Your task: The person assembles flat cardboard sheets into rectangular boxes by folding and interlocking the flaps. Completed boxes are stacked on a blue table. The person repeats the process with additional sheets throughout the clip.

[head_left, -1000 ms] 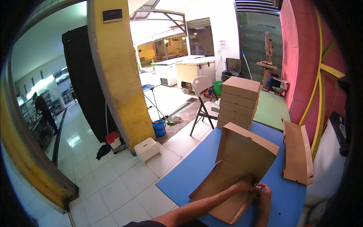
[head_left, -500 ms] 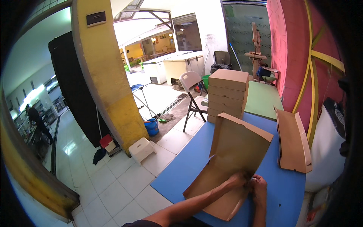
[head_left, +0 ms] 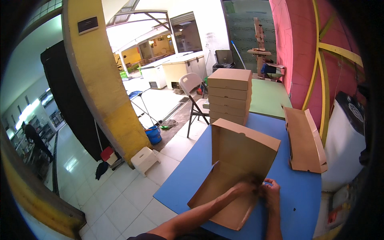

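Observation:
A brown cardboard box (head_left: 244,146) stands open on the blue table (head_left: 182,182) in front of me, its lid raised at the far side. My left hand (head_left: 245,187) reaches across the inside of the box to its right side wall. Shadow and blur hide the fingers of that hand. Just outside the same side, close to the lid's hinge, my right hand (head_left: 272,191) has its fingers bent and pinched on the box's edge. The two hands almost meet there, with the cardboard between them.
Several closed cardboard boxes (head_left: 229,92) are stacked at the table's far end, before a green table (head_left: 270,96). An unfolded cardboard piece (head_left: 306,140) lies at the right edge. A folding chair (head_left: 194,96) and a low white stool (head_left: 145,161) stand to the left.
The view has turned slightly to the right, so the scene sits further left. Both hands stay at the box's right side; the lid remains raised.

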Demonstrator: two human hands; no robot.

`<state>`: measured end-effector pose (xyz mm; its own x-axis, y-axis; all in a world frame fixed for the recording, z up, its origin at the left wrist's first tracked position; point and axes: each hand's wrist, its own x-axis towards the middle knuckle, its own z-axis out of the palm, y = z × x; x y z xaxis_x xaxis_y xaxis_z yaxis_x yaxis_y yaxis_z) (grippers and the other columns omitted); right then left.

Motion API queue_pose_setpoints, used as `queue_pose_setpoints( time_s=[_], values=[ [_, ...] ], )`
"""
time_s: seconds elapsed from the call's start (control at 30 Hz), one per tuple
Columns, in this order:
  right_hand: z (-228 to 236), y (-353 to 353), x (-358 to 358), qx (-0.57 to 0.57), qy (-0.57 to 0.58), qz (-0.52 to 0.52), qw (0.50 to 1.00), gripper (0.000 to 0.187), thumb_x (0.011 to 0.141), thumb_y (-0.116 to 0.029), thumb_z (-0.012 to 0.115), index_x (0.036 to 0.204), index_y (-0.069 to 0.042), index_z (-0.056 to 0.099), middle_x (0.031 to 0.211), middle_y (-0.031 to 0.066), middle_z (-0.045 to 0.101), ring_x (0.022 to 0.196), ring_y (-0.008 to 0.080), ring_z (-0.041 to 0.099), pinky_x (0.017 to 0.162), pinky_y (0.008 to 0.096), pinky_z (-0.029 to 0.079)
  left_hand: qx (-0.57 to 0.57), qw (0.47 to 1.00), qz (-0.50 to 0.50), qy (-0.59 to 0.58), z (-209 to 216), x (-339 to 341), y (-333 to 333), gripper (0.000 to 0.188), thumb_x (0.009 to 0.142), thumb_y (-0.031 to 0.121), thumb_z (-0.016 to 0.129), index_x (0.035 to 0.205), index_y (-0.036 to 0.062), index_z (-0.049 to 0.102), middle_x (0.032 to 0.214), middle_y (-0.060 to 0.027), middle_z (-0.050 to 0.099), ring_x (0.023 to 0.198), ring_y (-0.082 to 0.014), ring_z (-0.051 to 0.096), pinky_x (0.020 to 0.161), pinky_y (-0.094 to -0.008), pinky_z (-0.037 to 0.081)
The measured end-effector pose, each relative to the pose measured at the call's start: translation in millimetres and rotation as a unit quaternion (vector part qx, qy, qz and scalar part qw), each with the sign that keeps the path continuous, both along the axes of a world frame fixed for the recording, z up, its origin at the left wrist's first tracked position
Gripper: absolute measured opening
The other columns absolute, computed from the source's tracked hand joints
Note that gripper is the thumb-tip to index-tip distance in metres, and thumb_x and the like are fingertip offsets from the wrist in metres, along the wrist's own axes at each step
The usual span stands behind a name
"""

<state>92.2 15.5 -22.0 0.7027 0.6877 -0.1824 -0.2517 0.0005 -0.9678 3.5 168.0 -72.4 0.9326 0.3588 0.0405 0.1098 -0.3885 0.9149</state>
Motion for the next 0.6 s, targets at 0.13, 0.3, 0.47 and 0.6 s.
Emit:
queue_pose_setpoints(
  time_s=[0.13,0.3,0.47,0.6],
  values=[
    [1.1,-7.2,6.6,-0.006,0.001,0.019,1.0,0.046,0.086,-0.006,0.074,0.124,0.004,0.05,0.077,0.0044,0.063,0.062,0.0108,0.06,0.053,0.0264,0.052,-0.008,0.999,0.014,0.036,-1.2,-4.6,-2.2,0.03,0.088,0.024,0.068,0.106,0.0005,0.07,0.101,-0.0179,0.073,0.091,-0.0266,0.069,0.08,-0.0396,0.054],
    [-1.6,-4.8,9.7,-0.001,-0.013,0.051,0.999,0.047,0.086,-0.007,0.075,0.125,0.004,0.051,0.075,0.0033,0.062,0.06,0.0102,0.058,0.052,0.0265,0.051,0.08,0.99,0.007,0.116,-3.2,2.0,2.3,0.044,0.086,0.036,0.069,0.112,0.001,0.069,0.11,-0.0256,0.07,0.101,-0.0392,0.069,0.085,-0.0449,0.054],
    [-7.4,1.2,5.1,-0.028,-0.029,0.062,0.997,0.049,0.086,-0.01,0.078,0.125,0.002,0.051,0.076,0.0031,0.061,0.061,0.0115,0.059,0.054,0.0268,0.052,0.159,0.969,0.145,0.121,4.0,5.7,-17.7,0.043,0.085,0.036,0.067,0.112,0.0029,0.07,0.108,-0.0269,0.07,0.104,-0.0433,0.068,0.083,-0.0508,0.055],
    [1.1,-1.6,-1.7,-0.038,-0.141,0.094,0.985,0.052,0.085,-0.01,0.078,0.128,0.0,0.051,0.08,0.0039,0.061,0.062,0.0132,0.06,0.056,0.0274,0.053,0.22,0.966,0.095,0.099,9.8,-2.3,-21.0,0.042,0.087,0.033,0.065,0.119,0.006,0.066,0.107,-0.0267,0.069,0.097,-0.0426,0.07,0.081,-0.0536,0.055]
  ],
)
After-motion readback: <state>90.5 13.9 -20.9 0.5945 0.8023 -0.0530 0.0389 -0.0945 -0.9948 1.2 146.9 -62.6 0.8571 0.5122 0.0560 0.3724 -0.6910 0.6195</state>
